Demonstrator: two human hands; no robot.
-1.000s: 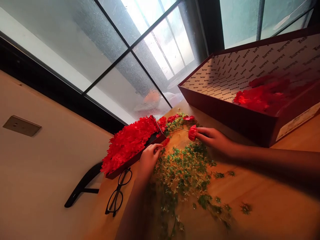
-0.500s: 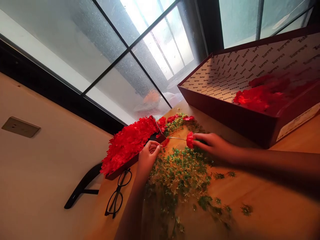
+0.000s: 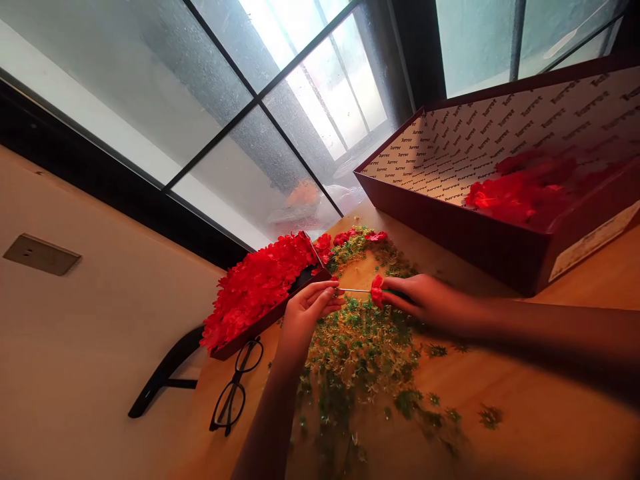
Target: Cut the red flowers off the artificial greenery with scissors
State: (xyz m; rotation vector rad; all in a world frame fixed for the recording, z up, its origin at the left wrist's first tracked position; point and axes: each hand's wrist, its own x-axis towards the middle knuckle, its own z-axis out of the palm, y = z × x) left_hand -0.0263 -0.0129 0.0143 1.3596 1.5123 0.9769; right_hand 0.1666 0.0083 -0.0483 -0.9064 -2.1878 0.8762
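My right hand (image 3: 420,300) pinches a red artificial flower (image 3: 377,291) at its base. A thin pale stem (image 3: 355,290) runs left from the flower, and its tip reaches the fingertips of my left hand (image 3: 307,313). Those fingers look pinched on the tip, though the contact is small and hard to see. Both hands hover over a loose spread of green and cream artificial foliage (image 3: 360,353). Just left of my left hand, a shallow dark red box (image 3: 250,335) is packed with red flowers.
A large open dark red box (image 3: 450,247) with a printed white lining and red flowers inside stands at the upper right. Black-framed glasses (image 3: 233,400) lie on the wooden table (image 3: 525,373). A window (image 3: 250,147) and a cream wall with an outlet plate (image 3: 41,255) border the table.
My right hand has moved down and left with the flower. My left hand's fingers have moved right and now meet the stem's tip.
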